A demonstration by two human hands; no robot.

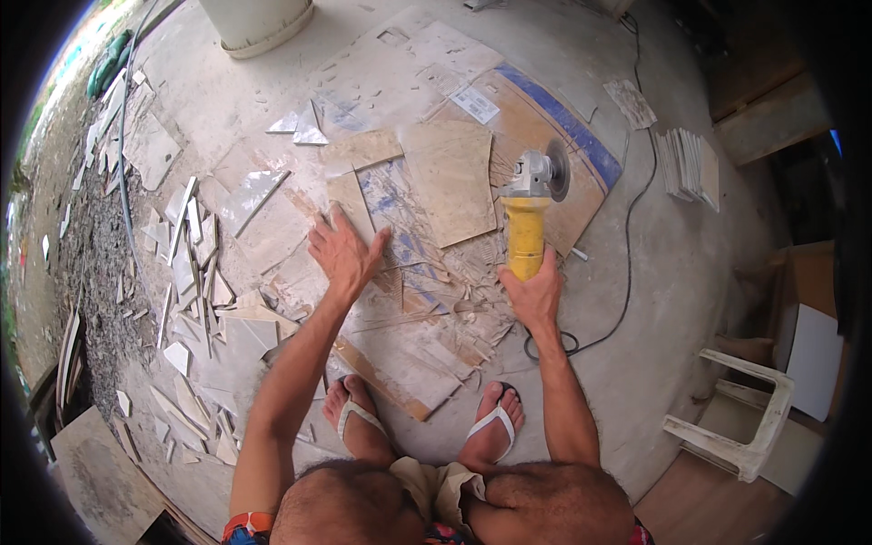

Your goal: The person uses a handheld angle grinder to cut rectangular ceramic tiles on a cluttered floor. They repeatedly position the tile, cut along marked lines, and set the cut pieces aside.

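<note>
Grinder (530, 207) with the yellow handle is the thing I am working with, and it lies out in front of my right side, over the cardboard sheet (545, 136) on the floor. Its long side runs straight away from me. The grey head and round disc point to the far end, and the yellow handle points back to me. My right hand (536, 295) is my grip on it: the fingers are wrapped tight around the near end of the yellow handle. A black cord (631, 227) runs from near that hand, loops on the floor and goes off to the far right.

My left hand (343, 252) is flat and open, fingers spread, pressing down on a tan tile piece (350, 195). It holds nothing. A bigger tan tile (451, 182) lies just right of that piece, and the grinder's disc is just beside its right edge.

Lots of broken tile bits (195, 272) lie in a heap to my left. A stack of tiles (688, 163) stands on edge to the far right, well apart from the grinder. A white plastic chair (740, 427) lies tipped over near my right leg. My feet in flip-flops (495, 427) stand on the floor below my hands.
</note>
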